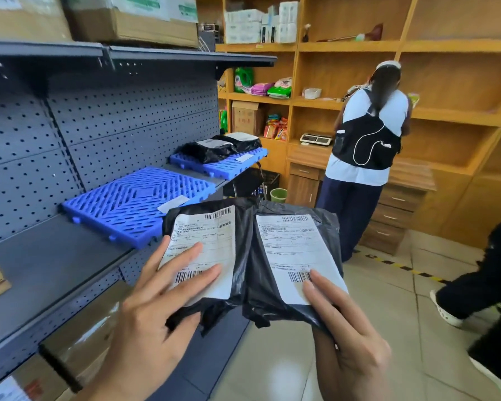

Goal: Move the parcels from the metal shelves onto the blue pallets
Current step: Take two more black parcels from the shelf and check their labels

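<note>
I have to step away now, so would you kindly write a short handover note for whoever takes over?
Left hand: holds a black parcel, label up.
Right hand: holds a second black parcel, label up.
Near blue pallet on the metal shelf: only a loose white slip.
Far blue pallet: black parcels already on it.
Left to do: set both held parcels on a pallet.

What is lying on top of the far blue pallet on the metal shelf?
On the far blue pallet lie two black parcels with white labels, and a loose white slip near its front edge. Whether anything lies beneath the parcels cannot be seen.
</note>
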Demonstrator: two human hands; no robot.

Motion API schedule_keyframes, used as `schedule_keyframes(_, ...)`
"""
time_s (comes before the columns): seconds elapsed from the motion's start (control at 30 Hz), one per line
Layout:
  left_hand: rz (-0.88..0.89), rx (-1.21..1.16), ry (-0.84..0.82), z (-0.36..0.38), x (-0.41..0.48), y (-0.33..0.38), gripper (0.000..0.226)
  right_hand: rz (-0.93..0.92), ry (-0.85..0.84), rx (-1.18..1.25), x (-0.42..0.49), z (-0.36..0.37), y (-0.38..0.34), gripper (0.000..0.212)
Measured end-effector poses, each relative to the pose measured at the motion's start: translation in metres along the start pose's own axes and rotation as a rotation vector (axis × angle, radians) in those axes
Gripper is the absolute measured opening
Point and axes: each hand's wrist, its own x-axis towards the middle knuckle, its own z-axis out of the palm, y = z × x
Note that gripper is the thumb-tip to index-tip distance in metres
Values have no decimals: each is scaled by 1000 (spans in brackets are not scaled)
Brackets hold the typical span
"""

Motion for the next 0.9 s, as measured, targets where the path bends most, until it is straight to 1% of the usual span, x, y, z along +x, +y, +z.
schedule_keyframes(0.03, -4, 4, 3, 9, 8, 2, 81, 3, 4, 10, 6, 0, 10, 25)
schedule_keyframes(0.07, 0, 5, 14, 17, 16, 6, 81, 0, 6, 22, 13, -1, 20, 24)
schedule_keyframes(0.17, 44, 6, 63, 42, 40, 14, 66, -17, 12, 40, 34, -4, 49, 26)
schedule_keyframes(0.27, 46, 14, 68, 62, 61, 17, 66, -23, 4, 49, 53, -6, 74, 30)
schedule_keyframes(0.37, 20, 23, 75, 75, 75, 19, 66, -25, -1, 81, 67, -2, 91, 29)
schedule_keyframes(0.5, -18, 43, 73, 83, 92, 10, 68, -40, 0, 117, 82, 14, 106, 32)
schedule_keyframes(0.67, -31, 68, 85, 83, 120, -10, 61, -39, -19, 149, 98, 43, 120, 35)
schedule_keyframes(0.8, -99, 53, 107, 93, 143, -41, 68, -44, -41, 158, 117, 71, 135, 39)
schedule_keyframes(0.9, -134, 20, 88, 103, 164, -70, 82, -54, -68, 139, 134, 95, 148, 42)
